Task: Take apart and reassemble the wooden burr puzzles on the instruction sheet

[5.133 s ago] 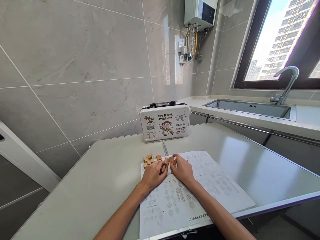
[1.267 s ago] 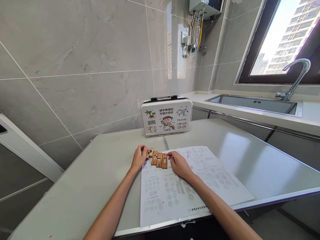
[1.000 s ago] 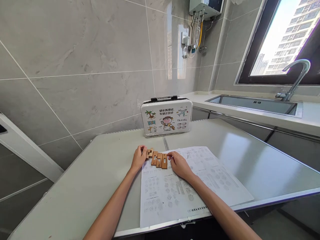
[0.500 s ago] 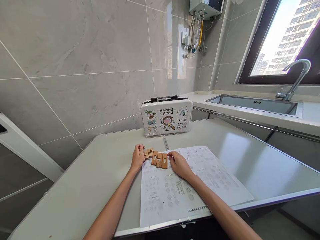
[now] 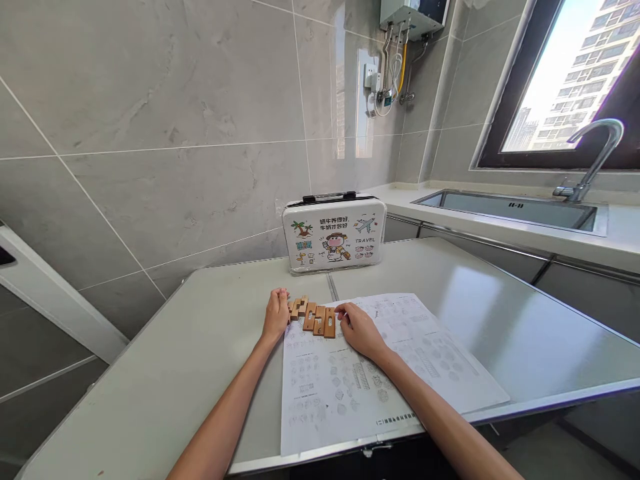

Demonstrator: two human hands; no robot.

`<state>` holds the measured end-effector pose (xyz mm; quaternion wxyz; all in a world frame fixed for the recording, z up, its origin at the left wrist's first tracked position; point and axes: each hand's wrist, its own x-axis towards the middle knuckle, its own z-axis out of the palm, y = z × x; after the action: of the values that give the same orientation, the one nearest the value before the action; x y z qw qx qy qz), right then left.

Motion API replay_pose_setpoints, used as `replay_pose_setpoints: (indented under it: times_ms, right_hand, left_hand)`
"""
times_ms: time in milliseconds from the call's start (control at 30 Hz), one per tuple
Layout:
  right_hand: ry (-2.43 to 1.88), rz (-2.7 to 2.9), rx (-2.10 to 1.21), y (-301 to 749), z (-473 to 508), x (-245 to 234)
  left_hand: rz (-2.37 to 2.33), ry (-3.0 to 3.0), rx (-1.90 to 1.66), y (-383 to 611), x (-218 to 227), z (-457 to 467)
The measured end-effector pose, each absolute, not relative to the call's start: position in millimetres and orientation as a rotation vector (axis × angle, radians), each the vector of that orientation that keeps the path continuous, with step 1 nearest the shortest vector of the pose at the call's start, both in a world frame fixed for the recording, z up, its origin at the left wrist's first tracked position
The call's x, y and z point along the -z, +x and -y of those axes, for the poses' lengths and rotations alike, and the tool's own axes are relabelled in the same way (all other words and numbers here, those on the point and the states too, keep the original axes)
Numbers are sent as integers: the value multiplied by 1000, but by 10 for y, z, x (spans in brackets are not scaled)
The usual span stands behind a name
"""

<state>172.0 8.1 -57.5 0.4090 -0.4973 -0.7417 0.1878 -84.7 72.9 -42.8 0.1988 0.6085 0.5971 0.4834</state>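
Note:
Several notched wooden puzzle pieces (image 5: 319,321) lie side by side in a slanting row on the printed sheet (image 5: 345,400). Some have cut-outs, and a few carry dark marks. My left hand (image 5: 276,316) rests at the row's left end, its fingers drawn together against the leftmost wooden piece (image 5: 291,308). That piece is partly hidden by the hand, so what lies between the fingers cannot be made out. At the other end is my right hand (image 5: 359,329), loosely bent with thumb and fingers apart. Its fingertips meet the edge of the rightmost piece (image 5: 329,323); nothing shows inside it.
Behind the sheet, a white cartoon-printed case (image 5: 335,233) with a black handle stands on the pale folding table (image 5: 175,373). A tiled wall rises beyond. To the right are a sink (image 5: 515,205) and a faucet (image 5: 595,157) beneath a window.

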Motion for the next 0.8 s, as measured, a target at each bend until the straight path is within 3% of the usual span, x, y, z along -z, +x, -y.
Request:
replay_pose_setpoints:
  times_ms: [300,600,800]
  right_hand:
    - [-1260,1863,-463,1713,-67,553]
    - [-1288,1868,-466,1698,-73,546]
    - [-1278,1870,-461,1691,-78,550]
  left_hand:
    - [-1614,1833,-1268,-800,363,-654]
    - [-1406,2345,-1010,-704,240,-503]
    - [-1484,2281,-894,-716,260,-527]
